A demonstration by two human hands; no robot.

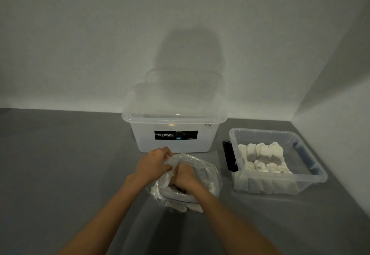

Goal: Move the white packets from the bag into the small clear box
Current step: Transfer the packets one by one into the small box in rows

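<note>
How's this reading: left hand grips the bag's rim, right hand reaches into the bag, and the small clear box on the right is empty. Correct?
One slip: the small clear box is not empty; the head view shows white packets piled in it. The left hand does grip the bag, and the right hand reaches inside.

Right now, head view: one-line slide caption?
Left hand holds bag open, right hand reaches inside; small clear box already holds white packets.

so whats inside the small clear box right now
White packets are heaped in the small clear box, toward the side nearer the bag; the other side looks bare. Whatever lies under the heap is covered.
</note>
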